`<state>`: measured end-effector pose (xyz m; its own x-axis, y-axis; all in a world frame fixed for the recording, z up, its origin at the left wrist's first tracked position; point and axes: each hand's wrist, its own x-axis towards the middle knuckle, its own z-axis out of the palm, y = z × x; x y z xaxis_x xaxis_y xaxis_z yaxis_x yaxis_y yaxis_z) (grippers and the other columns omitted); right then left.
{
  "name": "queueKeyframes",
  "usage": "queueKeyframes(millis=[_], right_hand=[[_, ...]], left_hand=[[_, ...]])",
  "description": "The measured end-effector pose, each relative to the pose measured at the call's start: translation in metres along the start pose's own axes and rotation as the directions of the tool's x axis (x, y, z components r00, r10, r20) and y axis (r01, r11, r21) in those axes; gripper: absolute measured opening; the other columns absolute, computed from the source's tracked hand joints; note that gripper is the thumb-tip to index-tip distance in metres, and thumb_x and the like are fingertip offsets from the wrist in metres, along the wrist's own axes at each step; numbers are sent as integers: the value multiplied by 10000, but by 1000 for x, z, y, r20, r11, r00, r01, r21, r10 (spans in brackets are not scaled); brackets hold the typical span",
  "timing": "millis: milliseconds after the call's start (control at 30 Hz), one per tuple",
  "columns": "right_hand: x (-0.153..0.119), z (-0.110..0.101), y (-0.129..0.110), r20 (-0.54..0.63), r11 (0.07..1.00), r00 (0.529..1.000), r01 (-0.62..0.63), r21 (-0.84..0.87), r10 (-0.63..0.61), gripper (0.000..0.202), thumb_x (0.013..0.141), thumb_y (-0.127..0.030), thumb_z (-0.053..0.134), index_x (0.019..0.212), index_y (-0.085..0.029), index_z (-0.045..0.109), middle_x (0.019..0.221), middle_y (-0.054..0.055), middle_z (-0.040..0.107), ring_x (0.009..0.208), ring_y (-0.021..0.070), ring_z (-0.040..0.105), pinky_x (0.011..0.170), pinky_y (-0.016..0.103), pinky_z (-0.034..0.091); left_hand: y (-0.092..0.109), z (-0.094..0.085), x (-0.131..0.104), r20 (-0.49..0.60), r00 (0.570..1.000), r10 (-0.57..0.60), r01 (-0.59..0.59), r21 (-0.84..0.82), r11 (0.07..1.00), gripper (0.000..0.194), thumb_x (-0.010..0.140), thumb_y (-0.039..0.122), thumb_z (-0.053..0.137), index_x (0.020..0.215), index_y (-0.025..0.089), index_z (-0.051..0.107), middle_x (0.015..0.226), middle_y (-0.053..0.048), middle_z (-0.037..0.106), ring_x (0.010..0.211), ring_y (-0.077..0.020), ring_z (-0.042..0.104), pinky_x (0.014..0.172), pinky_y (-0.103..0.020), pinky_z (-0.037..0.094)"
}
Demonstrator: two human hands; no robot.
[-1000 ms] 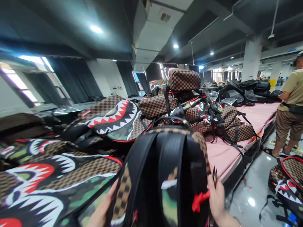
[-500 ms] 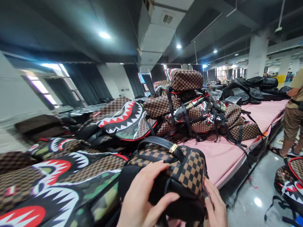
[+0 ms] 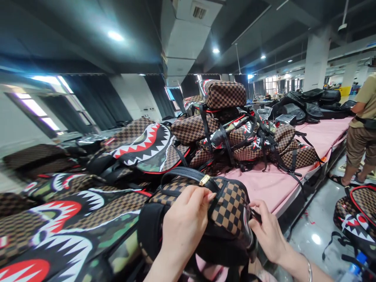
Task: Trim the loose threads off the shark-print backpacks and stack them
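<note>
Moved up onto bag (image 3: 232,203): left hand (image 3: 185,223), fingers curled over its top. Right hand (image 3: 268,231) pinching its right side.

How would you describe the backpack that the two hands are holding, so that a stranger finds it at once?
Start at the long pink table with its heap of checkered backpacks. At its near end, the backpack lies under the left hand, with the right hand at its side. Unlike its neighbours, its top faces up, showing a black handle with a gold clasp.
</note>
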<state>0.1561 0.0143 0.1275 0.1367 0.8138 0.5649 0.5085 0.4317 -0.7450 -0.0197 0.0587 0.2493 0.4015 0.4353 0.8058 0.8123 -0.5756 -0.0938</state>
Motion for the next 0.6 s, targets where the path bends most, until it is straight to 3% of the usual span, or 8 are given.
queueKeyframes(millis=[100,267,400,500,600], right_hand=[[14,-6,-17,42,998,998,38,57,-40,177,895,-252,373,1040,-185,448,754,11,607,638,131,593,594,226,460],[29,8,-28,37,985,997,65,161,-72,139,831,-306,505,909,-192,489,599,-44,527,481,88,503,470,180,408],[37,18,-29,12,978,995,98,187,-102,132,821,-300,511,892,-188,510,708,-4,586,594,101,578,518,171,461],[39,19,-27,9,973,991,127,193,-131,113,843,-283,480,878,-185,523,741,12,593,647,110,589,540,174,475],[34,17,-22,-25,962,990,144,230,-142,111,854,-279,473,848,-181,526,669,-8,566,565,96,553,497,171,450]], left_hand=[[1,5,2,0,1000,-2,2,44,999,269,899,280,384,690,177,519,666,-3,562,582,-112,551,521,-203,403],[0,8,2,14,1000,-18,17,71,997,277,902,307,376,691,184,508,664,-9,567,588,-127,551,522,-218,391],[1,10,2,15,999,-35,34,53,998,259,895,295,394,693,182,511,659,-9,565,581,-133,541,525,-230,383],[7,7,1,18,998,-66,67,-20,998,241,885,277,401,695,182,515,682,-16,571,614,-140,545,547,-239,389],[2,1,-2,-31,989,-145,135,-215,967,290,883,278,389,627,190,492,625,-5,538,595,-134,525,574,-245,402]])
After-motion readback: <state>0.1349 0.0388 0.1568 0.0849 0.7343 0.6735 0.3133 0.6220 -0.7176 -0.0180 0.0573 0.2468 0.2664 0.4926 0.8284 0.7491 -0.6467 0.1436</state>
